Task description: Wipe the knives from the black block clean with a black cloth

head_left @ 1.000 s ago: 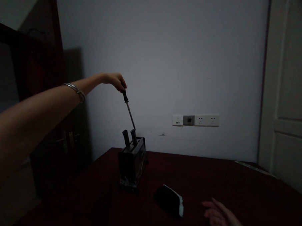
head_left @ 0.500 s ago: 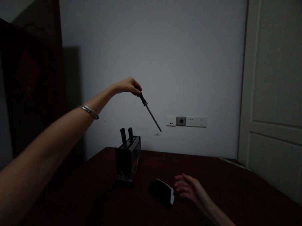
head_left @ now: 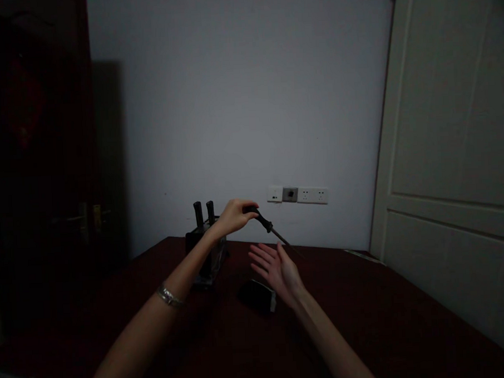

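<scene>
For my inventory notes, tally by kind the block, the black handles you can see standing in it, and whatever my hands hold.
Block: 1
Black handles standing in it: 2
Black-handled rod, in the left hand: 1
Total: 4

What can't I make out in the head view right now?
Head view:
- Tip of the metal rod: blurred, dark against the table.
- Upper handle: covered by the left hand.
- Black holder: front partly hidden by the left forearm.
- Black object on the table: too dark to identify.
</scene>
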`<action>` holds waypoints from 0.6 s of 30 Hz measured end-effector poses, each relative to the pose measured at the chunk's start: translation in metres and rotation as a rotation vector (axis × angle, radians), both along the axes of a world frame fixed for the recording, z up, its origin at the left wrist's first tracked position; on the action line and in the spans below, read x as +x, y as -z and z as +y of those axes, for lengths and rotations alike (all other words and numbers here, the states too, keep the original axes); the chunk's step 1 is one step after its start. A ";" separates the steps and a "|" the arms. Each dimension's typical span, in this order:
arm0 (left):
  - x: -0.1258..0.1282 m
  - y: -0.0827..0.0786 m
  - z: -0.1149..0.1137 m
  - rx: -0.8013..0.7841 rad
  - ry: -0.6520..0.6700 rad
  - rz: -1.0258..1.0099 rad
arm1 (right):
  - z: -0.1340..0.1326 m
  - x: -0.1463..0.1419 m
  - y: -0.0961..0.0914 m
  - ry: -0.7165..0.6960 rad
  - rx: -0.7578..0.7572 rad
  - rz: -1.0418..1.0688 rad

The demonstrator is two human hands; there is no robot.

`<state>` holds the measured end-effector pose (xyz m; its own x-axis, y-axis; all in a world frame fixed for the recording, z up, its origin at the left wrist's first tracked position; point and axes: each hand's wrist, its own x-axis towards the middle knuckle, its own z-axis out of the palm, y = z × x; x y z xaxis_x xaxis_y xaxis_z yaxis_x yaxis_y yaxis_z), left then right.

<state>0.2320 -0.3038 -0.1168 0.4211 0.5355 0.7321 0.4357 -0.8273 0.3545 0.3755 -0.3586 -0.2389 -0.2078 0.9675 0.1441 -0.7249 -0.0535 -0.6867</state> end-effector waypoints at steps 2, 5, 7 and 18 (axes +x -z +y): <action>0.006 0.024 -0.009 0.001 -0.027 -0.041 | 0.002 -0.004 0.005 0.022 -0.047 0.069; 0.014 0.051 -0.020 -0.008 -0.047 -0.086 | 0.007 -0.005 0.012 0.051 -0.116 0.139; 0.019 0.066 -0.025 -0.011 -0.043 -0.110 | 0.012 -0.002 0.016 0.047 -0.131 0.173; 0.030 0.123 -0.028 0.065 0.025 -0.123 | 0.020 0.009 0.025 0.204 -0.240 0.270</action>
